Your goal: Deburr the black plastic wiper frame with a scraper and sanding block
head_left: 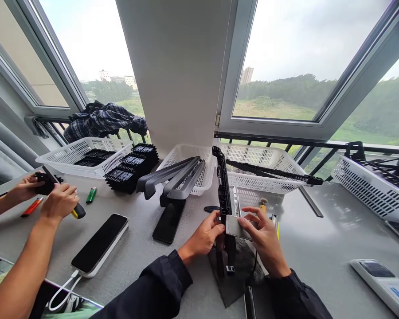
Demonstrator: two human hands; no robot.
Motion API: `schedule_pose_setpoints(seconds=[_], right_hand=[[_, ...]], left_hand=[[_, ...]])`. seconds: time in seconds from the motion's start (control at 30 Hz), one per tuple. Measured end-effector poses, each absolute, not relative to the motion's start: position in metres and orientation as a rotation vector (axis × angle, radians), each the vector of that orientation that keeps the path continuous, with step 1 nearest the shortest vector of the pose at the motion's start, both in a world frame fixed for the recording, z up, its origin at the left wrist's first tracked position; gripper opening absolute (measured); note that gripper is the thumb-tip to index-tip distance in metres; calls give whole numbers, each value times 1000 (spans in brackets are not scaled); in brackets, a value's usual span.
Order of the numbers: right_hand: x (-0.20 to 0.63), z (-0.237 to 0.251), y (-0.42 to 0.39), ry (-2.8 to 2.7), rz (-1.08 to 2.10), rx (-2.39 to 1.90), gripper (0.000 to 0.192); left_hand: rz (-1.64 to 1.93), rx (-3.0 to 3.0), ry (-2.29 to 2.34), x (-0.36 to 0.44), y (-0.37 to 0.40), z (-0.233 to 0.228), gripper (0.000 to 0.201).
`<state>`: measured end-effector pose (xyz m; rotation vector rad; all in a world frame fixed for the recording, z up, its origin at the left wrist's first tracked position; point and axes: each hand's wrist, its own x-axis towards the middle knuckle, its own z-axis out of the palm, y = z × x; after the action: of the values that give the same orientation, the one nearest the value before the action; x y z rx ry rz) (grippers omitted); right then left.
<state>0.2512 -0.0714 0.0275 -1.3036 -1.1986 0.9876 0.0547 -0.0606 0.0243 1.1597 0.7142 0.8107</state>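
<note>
My left hand (202, 237) is closed around a long black plastic strip (223, 190), which stands upright, its inner side ribbed. Between the thumb and fingers of my right hand (264, 239) is a flat pale grey rectangular piece (236, 227), touching or just in front of the strip; I cannot tell which. Below both hands a dark cloth-like sheet (228, 292) lies on the grey table (136, 266). A small yellow-handled tool (263, 205) and a yellow-and-grey object (275, 221) are partly hidden behind my right hand.
A co-worker's hands (58, 201) hold a black part and a yellow-black-handled tool. Phones (99, 243) (169, 221) and a green lighter (91, 195) lie leftward. White baskets (83, 146) line the back; grey curved trims (182, 177) and black parts (131, 168) stand there.
</note>
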Motion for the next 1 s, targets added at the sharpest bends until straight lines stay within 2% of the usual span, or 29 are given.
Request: schedule_pose_setpoints(seconds=[0.23, 0.47, 0.6, 0.8, 1.0], right_hand=[[248, 27, -75, -1112, 1060, -1166, 46], [236, 27, -84, -1232, 954, -1164, 38], [236, 29, -83, -1303, 878, -1194, 34], [251, 31, -74, -1234, 830, -1248, 39], [238, 34, -80, -1385, 815, -1218, 28]], left_hand=[[813, 1240, 708, 58, -67, 31, 39], [783, 1279, 694, 59, -75, 29, 61], [786, 1284, 705, 60, -76, 28, 52], [821, 1272, 744, 62, -77, 33, 45], [812, 1385, 789, 60, -77, 36, 37]])
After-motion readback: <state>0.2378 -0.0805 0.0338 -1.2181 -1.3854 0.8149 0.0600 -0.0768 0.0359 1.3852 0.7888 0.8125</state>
